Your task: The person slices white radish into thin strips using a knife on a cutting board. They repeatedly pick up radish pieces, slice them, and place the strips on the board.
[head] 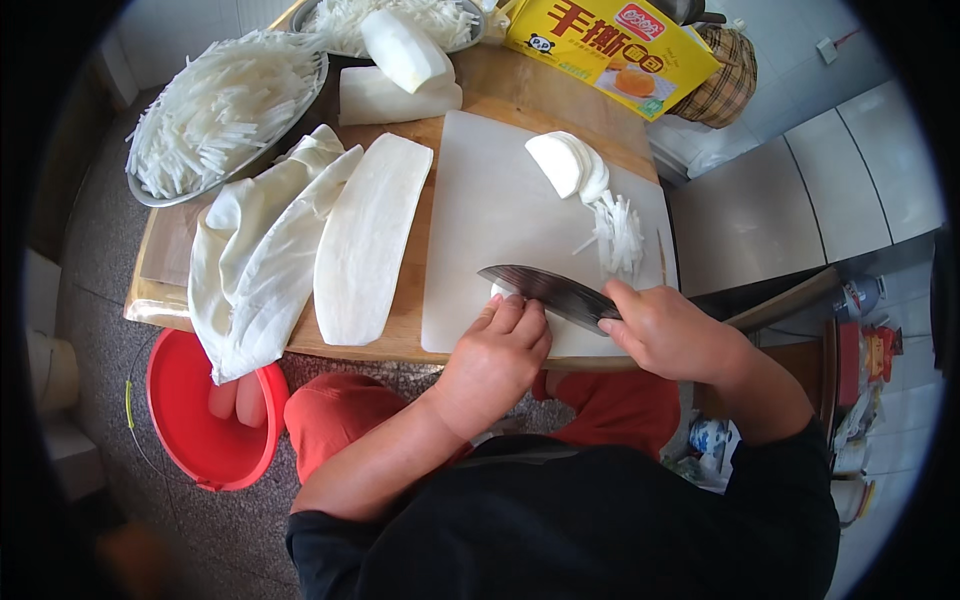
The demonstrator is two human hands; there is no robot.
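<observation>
My right hand (660,330) grips the handle of a dark-bladed kitchen knife (559,296), its blade slanting over the lower part of a white cutting board (495,195). Beside the blade, the fingers of my left hand (506,330) press on a small white piece of radish (497,289), mostly hidden by fingers and blade. Overlapping half-round radish slices (566,165) lie at the board's upper right, with a small pile of white shreds (621,232) just below them. A long flat white slab (373,240) lies on the wood left of the board.
A crumpled white cloth (262,247) hangs over the edge of the wooden table (409,337). Two bowls of white shreds (225,112) (330,19) and peeled radish pieces (401,101) stand behind. A yellow carton (607,52) is at the back right, a red bucket (217,457) on the floor.
</observation>
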